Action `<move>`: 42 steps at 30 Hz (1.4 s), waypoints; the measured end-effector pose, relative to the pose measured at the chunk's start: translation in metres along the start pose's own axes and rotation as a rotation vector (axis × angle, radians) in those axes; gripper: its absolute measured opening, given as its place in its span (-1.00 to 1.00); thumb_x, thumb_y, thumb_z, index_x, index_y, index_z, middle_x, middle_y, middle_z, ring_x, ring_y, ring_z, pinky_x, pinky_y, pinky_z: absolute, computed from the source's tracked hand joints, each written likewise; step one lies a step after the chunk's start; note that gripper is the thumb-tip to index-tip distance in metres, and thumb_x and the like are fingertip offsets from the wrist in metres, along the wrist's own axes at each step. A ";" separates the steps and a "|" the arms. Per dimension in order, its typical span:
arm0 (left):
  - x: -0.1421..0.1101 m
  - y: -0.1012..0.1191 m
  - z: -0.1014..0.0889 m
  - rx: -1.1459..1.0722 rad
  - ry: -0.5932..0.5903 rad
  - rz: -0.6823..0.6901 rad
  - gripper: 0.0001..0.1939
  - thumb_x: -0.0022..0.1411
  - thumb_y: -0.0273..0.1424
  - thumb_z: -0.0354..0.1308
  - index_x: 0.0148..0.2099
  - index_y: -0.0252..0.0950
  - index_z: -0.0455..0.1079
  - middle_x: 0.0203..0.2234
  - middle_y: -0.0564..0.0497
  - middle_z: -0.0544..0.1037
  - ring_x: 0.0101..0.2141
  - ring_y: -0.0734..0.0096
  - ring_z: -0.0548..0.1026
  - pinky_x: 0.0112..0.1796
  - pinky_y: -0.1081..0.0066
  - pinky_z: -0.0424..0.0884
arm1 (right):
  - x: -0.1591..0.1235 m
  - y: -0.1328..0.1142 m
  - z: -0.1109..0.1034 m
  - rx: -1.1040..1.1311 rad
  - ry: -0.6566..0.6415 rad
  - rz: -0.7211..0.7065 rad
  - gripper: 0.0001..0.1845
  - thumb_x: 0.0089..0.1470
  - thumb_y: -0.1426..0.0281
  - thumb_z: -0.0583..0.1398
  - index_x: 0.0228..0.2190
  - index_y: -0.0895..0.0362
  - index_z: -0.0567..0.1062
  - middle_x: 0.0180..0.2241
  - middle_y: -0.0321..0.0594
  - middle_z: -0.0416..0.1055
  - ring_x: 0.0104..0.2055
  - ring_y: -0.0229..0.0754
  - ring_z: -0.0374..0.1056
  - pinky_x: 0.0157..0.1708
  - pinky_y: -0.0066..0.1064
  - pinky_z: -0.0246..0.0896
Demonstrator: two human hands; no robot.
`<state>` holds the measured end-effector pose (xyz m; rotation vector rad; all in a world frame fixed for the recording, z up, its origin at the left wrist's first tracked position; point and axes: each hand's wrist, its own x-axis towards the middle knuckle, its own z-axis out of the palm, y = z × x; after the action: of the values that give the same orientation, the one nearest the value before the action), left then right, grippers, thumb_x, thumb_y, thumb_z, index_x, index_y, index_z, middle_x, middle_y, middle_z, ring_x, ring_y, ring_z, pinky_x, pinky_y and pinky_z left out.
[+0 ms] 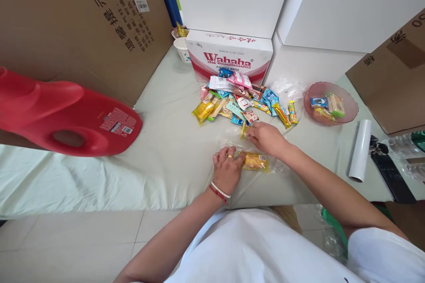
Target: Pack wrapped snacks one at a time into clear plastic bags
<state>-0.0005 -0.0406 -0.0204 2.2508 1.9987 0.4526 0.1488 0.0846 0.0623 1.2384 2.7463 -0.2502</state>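
My left hand (pixel 228 169) lies palm down on the table with its fingers apart. Its thumb touches the left end of a yellow see-through snack packet (pixel 255 162), which lies on a crumpled clear plastic bag (pixel 277 166). Just beyond, my right hand (pixel 267 138) is closed, its fingertips pinching a small yellow-wrapped snack (pixel 244 130). Close in front of these fingers is a pile of wrapped snacks (pixel 236 105) in blue, pink, yellow and white. What the wrappers contain is mostly hidden.
Behind the pile stands a Wahaha water carton (pixel 229 57). A pink bowl (pixel 332 99) with several snacks, a white roll (pixel 360 150) and a black phone-like object (pixel 393 177) are on the right. A red detergent jug (pixel 89 110) lies left; a paper cup (pixel 182 48) stands behind.
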 end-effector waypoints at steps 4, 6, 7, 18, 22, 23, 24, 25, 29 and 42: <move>-0.005 -0.014 0.003 -0.182 0.054 -0.030 -0.68 0.32 -0.45 0.13 0.06 -0.09 0.55 0.05 -0.18 0.49 0.07 -0.02 0.33 0.00 -0.01 0.32 | -0.052 -0.021 0.021 -0.020 -0.081 -0.107 -0.71 0.31 0.46 0.10 -0.04 0.05 0.55 -0.20 -0.10 0.49 -0.23 -0.10 0.37 -0.38 -0.34 0.05; -0.008 -0.032 0.004 -0.346 0.102 -0.066 -0.71 0.23 -0.52 0.13 -0.06 -0.18 0.56 -0.02 -0.17 0.49 0.03 0.04 0.35 0.01 0.02 0.36 | -0.074 -0.028 0.043 0.020 -0.098 -0.180 -0.56 0.27 0.52 0.12 0.12 -0.02 0.48 -0.16 -0.12 0.49 -0.21 -0.09 0.38 -0.36 -0.36 0.11; -0.009 -0.043 0.003 -0.426 0.132 -0.113 -0.74 0.18 -0.54 0.12 -0.13 -0.22 0.55 -0.07 -0.15 0.49 0.00 0.08 0.36 -0.01 0.06 0.39 | -0.081 -0.030 0.054 0.041 -0.088 -0.196 -0.49 0.25 0.54 0.11 0.18 -0.05 0.44 -0.13 -0.12 0.48 -0.19 -0.08 0.38 -0.34 -0.36 0.14; 0.006 -0.046 -0.017 -0.381 -0.047 -0.224 -0.74 0.20 -0.25 0.22 -0.09 -0.24 0.50 0.02 -0.17 0.54 0.10 -0.01 0.37 0.07 0.01 0.32 | -0.088 -0.031 0.062 0.293 0.026 -0.094 -0.48 0.31 0.44 0.12 0.27 0.03 0.37 -0.04 -0.02 0.42 -0.03 0.01 0.32 -0.07 -0.23 0.31; -0.002 -0.032 -0.026 -0.603 -0.070 -0.336 -0.85 0.25 -0.28 0.16 -0.32 -0.24 0.39 -0.46 0.07 0.48 -0.38 0.36 0.43 -0.29 0.37 0.37 | -0.095 -0.024 0.066 0.398 0.125 -0.035 -0.53 0.34 0.36 0.13 0.24 0.11 0.41 -0.01 0.02 0.39 -0.01 0.03 0.27 0.02 -0.13 0.32; -0.004 -0.027 -0.028 -0.669 -0.080 -0.348 -0.83 0.27 -0.25 0.16 -0.31 -0.24 0.38 -0.50 0.11 0.45 -0.44 0.41 0.40 -0.36 0.42 0.34 | -0.096 -0.023 0.070 0.420 0.143 -0.027 -0.53 0.33 0.38 0.14 0.23 0.10 0.42 0.00 0.02 0.38 -0.02 0.02 0.27 0.02 -0.12 0.32; -0.005 -0.021 -0.029 -0.719 -0.088 -0.337 -0.82 0.29 -0.24 0.15 -0.29 -0.24 0.40 -0.51 0.12 0.46 -0.47 0.42 0.40 -0.40 0.43 0.33 | -0.097 -0.022 0.074 0.444 0.162 -0.027 -0.53 0.32 0.40 0.14 0.22 0.10 0.42 0.00 0.02 0.38 -0.01 0.02 0.28 0.02 -0.12 0.33; -0.005 -0.013 -0.029 -0.745 -0.092 -0.297 -0.82 0.32 -0.25 0.13 -0.24 -0.24 0.43 -0.47 0.11 0.50 -0.45 0.42 0.43 -0.39 0.43 0.35 | -0.096 -0.022 0.078 0.472 0.181 -0.032 -0.54 0.30 0.44 0.13 0.21 0.10 0.44 0.01 0.02 0.37 0.00 0.02 0.28 0.03 -0.12 0.33; 0.007 0.013 -0.023 -0.541 -0.123 -0.062 -0.74 0.36 -0.45 0.01 -0.05 -0.26 0.51 -0.18 -0.09 0.61 -0.18 0.24 0.54 -0.14 0.29 0.45 | -0.093 -0.016 0.090 0.664 0.271 0.004 -0.59 0.31 0.49 0.03 0.08 0.08 0.51 -0.04 -0.03 0.42 0.00 -0.05 0.37 0.02 -0.17 0.37; 0.035 0.018 -0.007 -0.147 -0.110 -0.219 -0.60 0.24 -0.20 0.26 0.07 -0.26 0.42 0.01 -0.23 0.46 0.03 -0.08 0.36 -0.06 0.03 0.34 | -0.096 0.014 0.078 0.274 0.419 0.469 -0.85 0.23 0.35 0.18 -0.26 0.09 0.56 -0.04 0.04 0.38 -0.01 0.12 0.29 -0.04 -0.09 0.28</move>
<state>0.0178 -0.0098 -0.0034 1.9025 2.0522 0.4273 0.2258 0.0085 0.0015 2.1798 2.6830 -0.3594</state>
